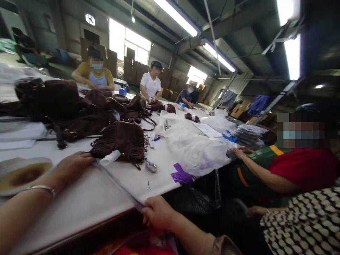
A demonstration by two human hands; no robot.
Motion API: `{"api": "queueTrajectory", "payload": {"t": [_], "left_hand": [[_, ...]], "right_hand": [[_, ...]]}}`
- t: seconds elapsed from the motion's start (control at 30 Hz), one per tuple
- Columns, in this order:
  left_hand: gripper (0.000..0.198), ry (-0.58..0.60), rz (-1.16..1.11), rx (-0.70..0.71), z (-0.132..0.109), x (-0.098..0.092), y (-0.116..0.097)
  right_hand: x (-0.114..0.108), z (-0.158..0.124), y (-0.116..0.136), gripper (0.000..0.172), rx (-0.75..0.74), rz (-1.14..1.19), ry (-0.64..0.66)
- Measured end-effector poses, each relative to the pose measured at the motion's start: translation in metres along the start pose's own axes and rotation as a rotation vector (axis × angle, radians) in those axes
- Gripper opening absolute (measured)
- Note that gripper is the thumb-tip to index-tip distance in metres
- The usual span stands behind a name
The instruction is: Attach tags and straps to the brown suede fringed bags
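Note:
My left hand [70,164] rests on the white table [87,198], fingers curled on the far end of a clear plastic sleeve [119,186]. My right hand [156,211] pinches the sleeve's near end at the table's front edge. The sleeve stretches flat between both hands. Just beyond my left hand lies a brown fringed bag [120,140] with a white paper tag [110,157]. A silver bracelet sits on my left wrist.
More brown bags [66,106] are heaped at the left. A crumpled clear plastic bag [193,145] and purple scraps [182,174] lie at the right. A plate [22,174] sits near left. Co-workers sit along the table; one in red [292,166] is close on my right.

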State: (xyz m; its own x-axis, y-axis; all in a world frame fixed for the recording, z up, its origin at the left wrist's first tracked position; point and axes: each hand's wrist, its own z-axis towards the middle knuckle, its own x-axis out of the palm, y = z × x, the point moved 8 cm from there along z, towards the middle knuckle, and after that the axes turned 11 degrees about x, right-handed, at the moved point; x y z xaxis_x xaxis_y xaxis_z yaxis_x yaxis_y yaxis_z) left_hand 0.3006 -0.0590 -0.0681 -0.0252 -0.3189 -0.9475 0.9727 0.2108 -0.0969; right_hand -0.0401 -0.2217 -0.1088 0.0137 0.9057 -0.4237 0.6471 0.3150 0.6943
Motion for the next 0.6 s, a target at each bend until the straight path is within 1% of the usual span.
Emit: {"api": "queueTrajectory", "payload": {"t": [0.1, 0.17, 0.27, 0.33, 0.4, 0.5, 0.53, 0.6], "left_hand": [[0.033, 0.024, 0.123, -0.024, 0.001, -0.006, -0.012], [0.031, 0.017, 0.146, -0.029, 0.001, -0.011, -0.029], [0.036, 0.007, 0.062, 0.057, 0.0, -0.009, -0.064], [0.043, 0.017, -0.013, 0.101, 0.0, -0.004, -0.081], [0.047, 0.025, -0.071, 0.089, 0.0, 0.001, -0.086], [0.036, 0.077, -0.159, 0.075, 0.004, 0.007, -0.082], [0.032, 0.092, -0.188, 0.079, 0.005, 0.007, -0.081], [0.032, 0.111, -0.231, 0.103, 0.007, 0.003, -0.084]], "right_hand": [[-0.003, 0.002, 0.002, 0.02, -0.016, 0.056, -0.048], [-0.003, 0.004, 0.008, 0.02, -0.037, 0.061, -0.065], [0.001, 0.006, 0.013, 0.019, -0.053, 0.072, -0.045], [0.005, 0.006, 0.012, 0.019, -0.047, 0.085, -0.021], [0.008, 0.007, 0.01, 0.019, -0.046, 0.083, -0.015], [0.005, 0.009, 0.009, 0.02, -0.057, 0.06, -0.041], [0.003, 0.009, 0.009, 0.02, -0.063, 0.056, -0.053], [0.0, 0.009, 0.01, 0.021, -0.075, 0.054, -0.069]]}}
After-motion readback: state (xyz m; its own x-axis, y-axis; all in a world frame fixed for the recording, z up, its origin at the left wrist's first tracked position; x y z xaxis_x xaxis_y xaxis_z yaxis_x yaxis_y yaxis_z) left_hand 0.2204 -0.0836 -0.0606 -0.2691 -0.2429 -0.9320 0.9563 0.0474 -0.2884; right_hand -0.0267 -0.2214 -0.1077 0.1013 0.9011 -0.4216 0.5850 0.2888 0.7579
